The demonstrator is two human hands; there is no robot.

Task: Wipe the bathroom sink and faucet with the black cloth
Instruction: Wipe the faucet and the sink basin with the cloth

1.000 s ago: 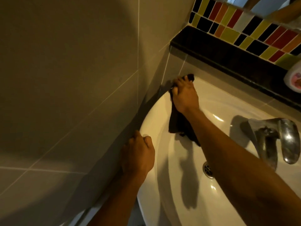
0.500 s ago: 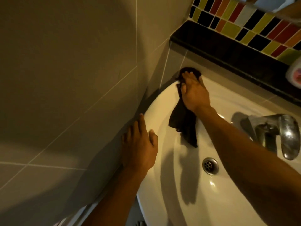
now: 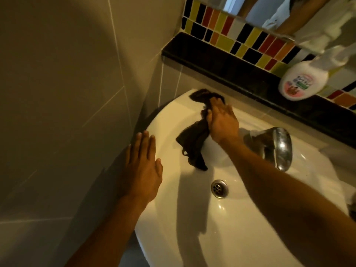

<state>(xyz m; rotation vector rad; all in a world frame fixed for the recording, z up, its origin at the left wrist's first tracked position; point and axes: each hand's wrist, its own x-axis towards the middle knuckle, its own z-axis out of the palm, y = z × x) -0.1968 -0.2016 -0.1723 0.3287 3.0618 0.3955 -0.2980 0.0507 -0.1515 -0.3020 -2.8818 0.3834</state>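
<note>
A white bathroom sink (image 3: 173, 218) fills the lower right, with a metal drain (image 3: 219, 188) in its bowl. My right hand (image 3: 222, 122) presses the black cloth (image 3: 192, 143) against the sink's back rim; one end of the cloth lies bunched on the rim and the other hangs down into the bowl. The chrome faucet (image 3: 279, 147) stands just right of that hand. My left hand (image 3: 142, 166) rests flat on the sink's left rim, fingers straight and holding nothing.
Beige wall tiles close in on the left, right against the sink. A black ledge (image 3: 221, 64) runs behind the sink under coloured mosaic tiles, with a white bottle (image 3: 302, 81) lying on it. A mirror edge shows at the top right.
My right hand has slid the cloth to the right along the back rim, toward the faucet. My left hand went from a fist to lying flat and open on the left rim.
</note>
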